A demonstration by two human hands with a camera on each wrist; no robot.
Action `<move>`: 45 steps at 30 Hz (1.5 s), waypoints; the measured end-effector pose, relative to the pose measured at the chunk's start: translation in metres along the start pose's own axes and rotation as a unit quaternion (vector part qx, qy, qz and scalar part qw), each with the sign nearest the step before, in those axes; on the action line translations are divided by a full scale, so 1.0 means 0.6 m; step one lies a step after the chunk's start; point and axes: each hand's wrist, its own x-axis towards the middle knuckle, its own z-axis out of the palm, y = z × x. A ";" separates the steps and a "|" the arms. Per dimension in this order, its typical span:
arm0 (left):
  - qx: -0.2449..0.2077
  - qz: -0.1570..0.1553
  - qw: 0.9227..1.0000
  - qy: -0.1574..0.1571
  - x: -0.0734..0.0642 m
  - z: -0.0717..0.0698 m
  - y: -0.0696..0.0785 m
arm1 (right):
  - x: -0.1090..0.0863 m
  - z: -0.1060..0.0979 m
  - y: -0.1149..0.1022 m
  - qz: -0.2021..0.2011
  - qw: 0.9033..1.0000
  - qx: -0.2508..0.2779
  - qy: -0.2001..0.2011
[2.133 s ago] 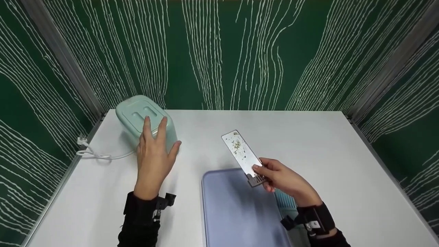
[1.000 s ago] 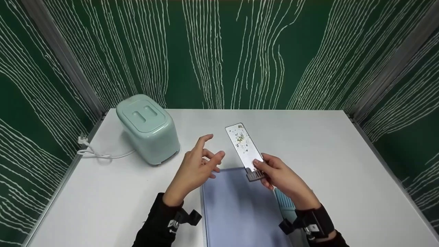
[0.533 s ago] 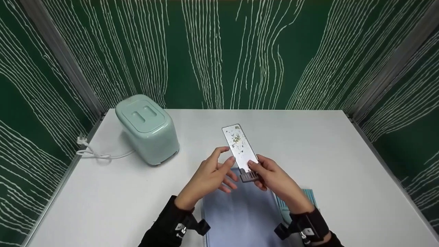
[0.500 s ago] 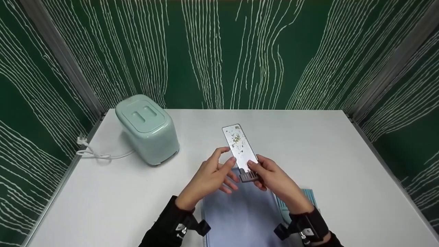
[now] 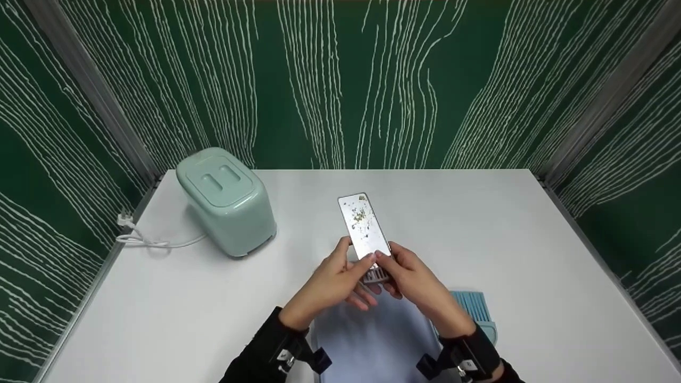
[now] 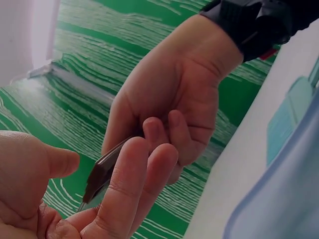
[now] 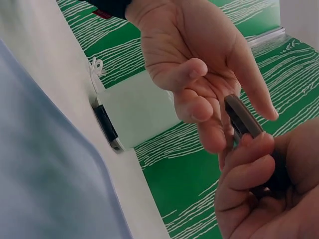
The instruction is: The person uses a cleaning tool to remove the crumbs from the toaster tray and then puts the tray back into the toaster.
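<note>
Crumb tray (image 5: 367, 226) is held by the right hand (image 5: 420, 276) at its near, slotted grey end (image 5: 376, 275), thumb on top, fingers curled below. Left hand (image 5: 332, 279) is brought in at the same end from the other side: middle fingers extended, tray passing between thumb and fingers. A gap between its thumb and the tray is seen in the left wrist view, so no pinch there.

Tray is tilted away, far end pointed toward the back and slightly left; green-brown crumbs (image 5: 359, 215) are scattered over its far half. It is held in the air, above and around the rear edge of the blue tray (image 5: 380, 340), which is laid on the white tabletop (image 5: 505, 239).

Mint-green toaster (image 5: 229, 207) is set upright at left rear, well apart from the hands; white cord (image 5: 159, 244) is run off to its left. Teal ribbed item (image 5: 471, 306) is placed right of the blue tray, partly hidden by the right forearm. Green panels (image 5: 383, 80) with white streaks are mounted behind and at both sides.
</note>
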 end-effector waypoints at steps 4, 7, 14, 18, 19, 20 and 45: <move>-0.013 0.001 1.000 -0.010 0.003 0.008 -0.007 | -0.001 0.010 -0.002 -0.012 1.000 -0.019 0.011; -0.031 0.005 0.999 -0.014 0.005 0.015 -0.014 | -0.002 0.017 -0.001 -0.022 0.999 -0.035 0.018; -0.067 0.004 0.998 -0.003 0.007 0.023 -0.021 | -0.003 0.028 -0.001 -0.037 0.996 -0.068 0.046; -0.083 0.008 0.997 0.007 0.007 0.024 -0.023 | -0.002 0.038 0.000 -0.037 0.994 -0.073 0.065; -0.086 0.008 0.996 0.010 0.007 0.024 -0.024 | -0.002 0.041 0.000 -0.038 0.994 -0.073 0.070; -0.089 0.008 0.996 0.013 0.007 0.024 -0.024 | -0.002 0.043 0.001 -0.040 0.994 -0.073 0.074; -0.150 0.003 0.989 -0.021 0.008 0.006 -0.017 | -0.010 0.050 -0.010 0.018 0.996 -0.036 0.078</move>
